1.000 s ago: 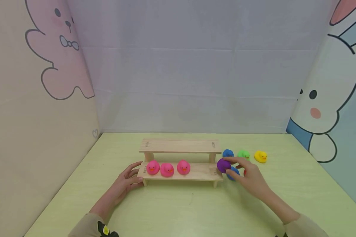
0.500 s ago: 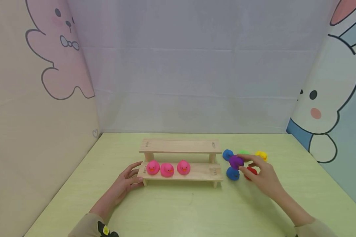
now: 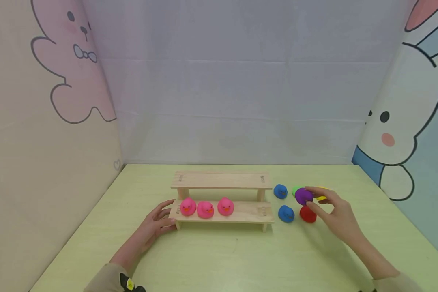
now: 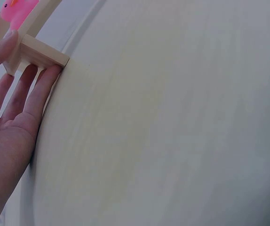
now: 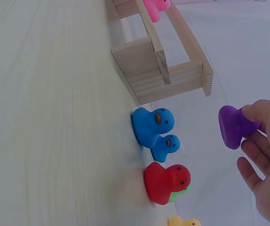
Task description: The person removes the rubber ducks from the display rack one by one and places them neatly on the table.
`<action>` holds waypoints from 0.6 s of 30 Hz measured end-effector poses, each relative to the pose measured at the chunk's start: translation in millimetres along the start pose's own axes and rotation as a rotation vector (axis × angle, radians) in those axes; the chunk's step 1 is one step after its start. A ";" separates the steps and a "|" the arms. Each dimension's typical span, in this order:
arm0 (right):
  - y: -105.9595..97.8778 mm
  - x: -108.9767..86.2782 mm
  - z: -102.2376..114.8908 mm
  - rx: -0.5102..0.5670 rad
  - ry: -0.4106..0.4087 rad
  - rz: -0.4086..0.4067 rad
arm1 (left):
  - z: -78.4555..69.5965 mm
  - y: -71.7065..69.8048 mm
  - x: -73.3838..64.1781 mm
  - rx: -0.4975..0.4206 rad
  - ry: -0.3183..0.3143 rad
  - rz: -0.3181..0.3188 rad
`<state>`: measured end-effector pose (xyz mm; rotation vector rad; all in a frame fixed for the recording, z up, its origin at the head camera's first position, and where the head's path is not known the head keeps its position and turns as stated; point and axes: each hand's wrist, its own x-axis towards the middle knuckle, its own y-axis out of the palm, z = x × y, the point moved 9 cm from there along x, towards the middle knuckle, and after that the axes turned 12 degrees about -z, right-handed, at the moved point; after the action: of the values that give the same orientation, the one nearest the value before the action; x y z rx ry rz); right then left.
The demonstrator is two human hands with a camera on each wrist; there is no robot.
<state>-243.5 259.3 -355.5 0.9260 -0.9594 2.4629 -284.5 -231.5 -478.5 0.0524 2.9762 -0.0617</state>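
Note:
My right hand [image 3: 341, 217] pinches a purple rubber duck [image 3: 304, 196] between thumb and fingers, lifted over the right of the table. Just below it sits a red duck [image 3: 308, 214]; a green duck [image 3: 296, 190] and a yellow duck [image 3: 322, 193] are partly hidden behind the hand and the purple duck. My left hand [image 3: 156, 222] holds the left end of a two-step wooden stand [image 3: 248, 211], its thumb [image 4: 3, 49] at the front edge and several fingers against the end. On the lower step stand three pink ducks [image 3: 205, 209]; the upper step bears nothing.
Between the stand and the red duck sit two blue ducks, one nearer [image 3: 286, 213] and one farther back [image 3: 280, 191]. A pale yellow-green table [image 3: 219, 259] carries everything. Cloth walls with cartoon animals [image 3: 390, 121] enclose it at the back and sides.
My right hand has carried the purple duck rightward, away from the lower step's right end. The blue and red ducks now show more fully. My left hand and the stand have stayed put.

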 end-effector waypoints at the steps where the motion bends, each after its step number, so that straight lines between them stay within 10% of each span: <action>1: -1.3 0.1 -2.0 -0.007 0.001 0.000 | -0.1 0.1 -0.2 0.000 0.000 0.000; 18: -25.7 3.9 -28.4 -0.089 -0.045 -0.034 | 0.0 0.4 -0.3 -0.003 -0.004 0.001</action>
<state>-246.0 297.7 -356.6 0.9639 -1.0501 2.3603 -284.2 -231.1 -478.5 0.0541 2.9726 -0.0571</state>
